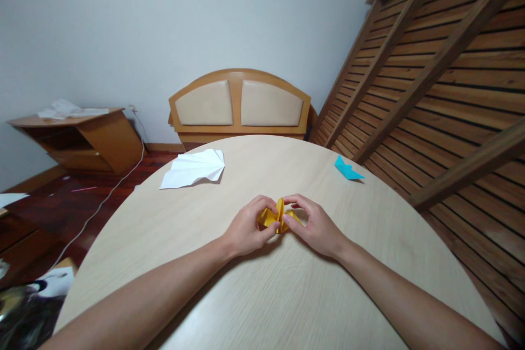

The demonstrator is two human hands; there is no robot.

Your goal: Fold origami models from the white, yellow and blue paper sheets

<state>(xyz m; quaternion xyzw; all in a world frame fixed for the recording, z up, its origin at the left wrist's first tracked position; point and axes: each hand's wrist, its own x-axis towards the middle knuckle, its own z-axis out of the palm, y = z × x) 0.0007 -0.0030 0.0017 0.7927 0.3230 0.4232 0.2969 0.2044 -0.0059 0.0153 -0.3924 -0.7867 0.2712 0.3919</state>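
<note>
A: What is held over the table?
B: A yellow folded paper is pinched between the left hand and right hand, fingers closed on it, mid-table.
A: And farther off?
B: A white paper and a blue paper are seen lying well apart.

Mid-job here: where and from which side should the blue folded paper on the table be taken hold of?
Judging by its pose, take the blue folded paper by its raised point at the far-left end, coming from above with a thumb-and-finger pinch. The rest lies low and flat against the table, offering little edge. Both the left hand and the right hand are on the yellow folded paper, so one must let go first.
</note>
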